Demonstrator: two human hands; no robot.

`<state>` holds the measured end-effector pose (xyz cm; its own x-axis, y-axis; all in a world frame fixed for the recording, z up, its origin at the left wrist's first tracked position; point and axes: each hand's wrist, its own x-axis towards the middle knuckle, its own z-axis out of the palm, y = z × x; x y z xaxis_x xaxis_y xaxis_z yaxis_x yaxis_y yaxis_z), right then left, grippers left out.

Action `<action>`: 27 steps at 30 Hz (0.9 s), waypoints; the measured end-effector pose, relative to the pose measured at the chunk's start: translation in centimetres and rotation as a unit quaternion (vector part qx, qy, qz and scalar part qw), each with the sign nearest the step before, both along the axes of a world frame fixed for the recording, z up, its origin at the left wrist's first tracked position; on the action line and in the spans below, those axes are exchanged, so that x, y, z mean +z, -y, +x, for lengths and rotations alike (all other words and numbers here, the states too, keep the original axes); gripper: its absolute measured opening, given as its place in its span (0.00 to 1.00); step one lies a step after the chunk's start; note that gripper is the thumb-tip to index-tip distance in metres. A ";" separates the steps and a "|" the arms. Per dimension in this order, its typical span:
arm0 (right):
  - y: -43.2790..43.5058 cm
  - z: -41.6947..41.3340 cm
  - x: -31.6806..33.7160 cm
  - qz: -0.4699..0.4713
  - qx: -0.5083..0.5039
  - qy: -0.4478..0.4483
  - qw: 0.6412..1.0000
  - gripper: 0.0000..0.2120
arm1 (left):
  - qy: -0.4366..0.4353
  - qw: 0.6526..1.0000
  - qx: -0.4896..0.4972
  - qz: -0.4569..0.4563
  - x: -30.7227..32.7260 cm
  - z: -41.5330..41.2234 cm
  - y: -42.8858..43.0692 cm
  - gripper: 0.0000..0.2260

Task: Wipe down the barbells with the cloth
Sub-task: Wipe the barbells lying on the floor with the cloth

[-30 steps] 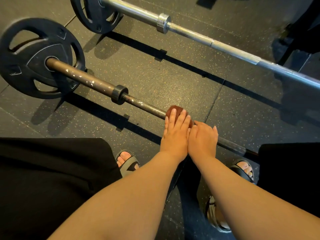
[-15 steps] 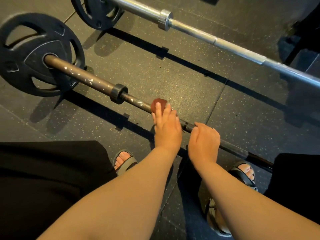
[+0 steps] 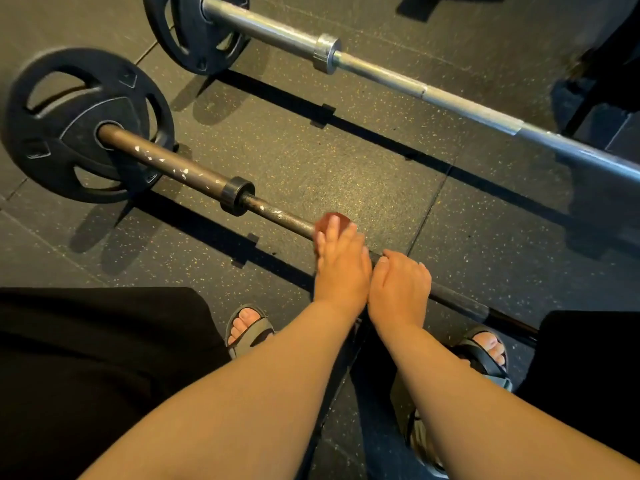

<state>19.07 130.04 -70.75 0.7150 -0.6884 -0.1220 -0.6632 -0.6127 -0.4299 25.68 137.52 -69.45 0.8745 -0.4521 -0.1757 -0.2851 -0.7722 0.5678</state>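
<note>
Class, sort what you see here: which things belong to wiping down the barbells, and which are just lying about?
Part of the job:
cloth, pressed down by the left hand
dark barbell, gripped by the right hand
silver barbell, lying beyond it

Just there:
weight plates
sandals
rubber floor

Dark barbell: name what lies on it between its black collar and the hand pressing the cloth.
Head view: only bare, white-flecked shaft runs from the black ring collar to the left hand on the reddish-brown cloth.
</note>
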 end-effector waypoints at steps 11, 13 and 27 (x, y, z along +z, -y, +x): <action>-2.1 1.7 1.6 0.068 -0.067 0.004 0.995 0.22 | -0.033 0.999 0.018 0.005 1.7 2.3 -2.4 0.20; -1.7 1.6 1.3 0.055 -0.048 0.000 0.997 0.22 | -0.040 0.999 -0.001 -0.010 1.6 1.8 -1.6 0.19; -1.6 7.5 0.6 0.023 0.019 0.005 1.000 0.23 | 0.074 0.990 0.070 -0.097 -2.0 6.7 -4.9 0.18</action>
<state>26.58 131.60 -70.19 0.7420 -0.6545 -0.1450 -0.6350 -0.6170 -0.4649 32.36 142.44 -71.49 0.9407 -0.3371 0.0379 -0.2745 -0.6910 0.6687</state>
